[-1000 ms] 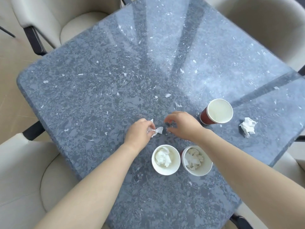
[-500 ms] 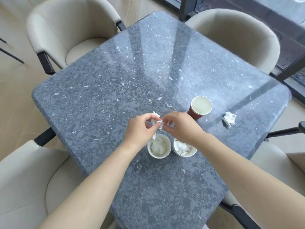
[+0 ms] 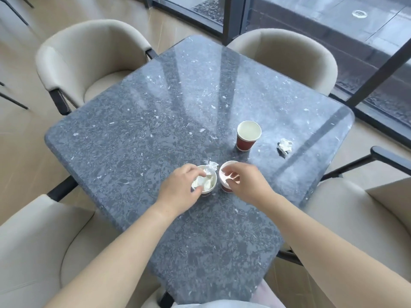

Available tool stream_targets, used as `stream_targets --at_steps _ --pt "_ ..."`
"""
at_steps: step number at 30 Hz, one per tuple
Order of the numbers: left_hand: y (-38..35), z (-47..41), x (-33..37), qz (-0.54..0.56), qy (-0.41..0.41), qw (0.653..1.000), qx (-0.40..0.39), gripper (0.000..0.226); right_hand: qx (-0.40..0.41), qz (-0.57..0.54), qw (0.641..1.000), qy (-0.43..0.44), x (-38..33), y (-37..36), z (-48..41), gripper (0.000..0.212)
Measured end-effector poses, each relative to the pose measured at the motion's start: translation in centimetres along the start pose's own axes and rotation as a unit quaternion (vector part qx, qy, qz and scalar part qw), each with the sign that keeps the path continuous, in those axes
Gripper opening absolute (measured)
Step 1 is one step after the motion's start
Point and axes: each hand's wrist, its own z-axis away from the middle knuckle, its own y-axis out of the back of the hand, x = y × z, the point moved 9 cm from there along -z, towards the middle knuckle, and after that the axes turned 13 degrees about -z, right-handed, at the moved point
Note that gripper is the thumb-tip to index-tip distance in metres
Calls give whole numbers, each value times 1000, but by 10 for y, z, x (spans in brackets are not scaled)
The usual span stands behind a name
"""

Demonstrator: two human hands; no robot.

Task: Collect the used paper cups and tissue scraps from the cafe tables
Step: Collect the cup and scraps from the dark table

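Note:
Two red paper cups stand side by side near the table's middle. The left cup [image 3: 205, 184] holds crumpled white tissue. My left hand [image 3: 180, 190] reaches over it, fingertips pinching a tissue scrap [image 3: 211, 166] at the cup's far rim and thumb by the near rim. My right hand [image 3: 246, 183] hovers over the right cup [image 3: 223, 172], its loosely curled fingers dipping into the mouth with nothing visible between them. A third red cup [image 3: 248, 135] stands empty farther back. To its right, a crumpled tissue [image 3: 285, 146] lies on the table.
The dark grey stone table [image 3: 155, 130] is square with rounded corners. Beige armchairs [image 3: 89, 54] surround it on all sides. A glass wall with dark frames [image 3: 233, 16] runs behind the far right edge.
The view pulled back and up. Both hands moved from the tabletop to above the two near cups. The scrap held by my left hand now sits at the left cup's rim.

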Motion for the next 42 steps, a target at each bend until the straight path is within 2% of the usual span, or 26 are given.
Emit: stream_targets --at_steps 4,6,8,11,15,19,28,34,42 --pt "-21 0 12 -108 -35 991 -71 32 -30 105 994 -3 14 0 14 27" --pt "-28 -3 13 -165 -37 982 -89 26 -47 142 989 -4 16 -6 17 29" --pt "-29 -6 13 -170 -28 982 -80 19 -49 174 984 1 15 -9 18 26" --pt "-24 -6 15 -109 -22 993 -46 18 -40 218 975 -9 19 -8 19 20" --pt "-19 -10 19 -33 -21 999 -17 20 -12 181 983 -28 26 10 22 16" --pt "-16 -20 36 -4 -25 1000 1 26 25 146 988 -39 36 37 29 18" --pt "-22 -57 99 -35 -88 995 -9 22 133 15 986 -99 83 107 44 13" --pt "-18 -78 122 -41 -96 995 -2 23 140 -19 986 -93 101 133 38 11" --pt "4 -87 139 -29 -66 996 60 17 118 -22 990 -69 113 150 19 14"
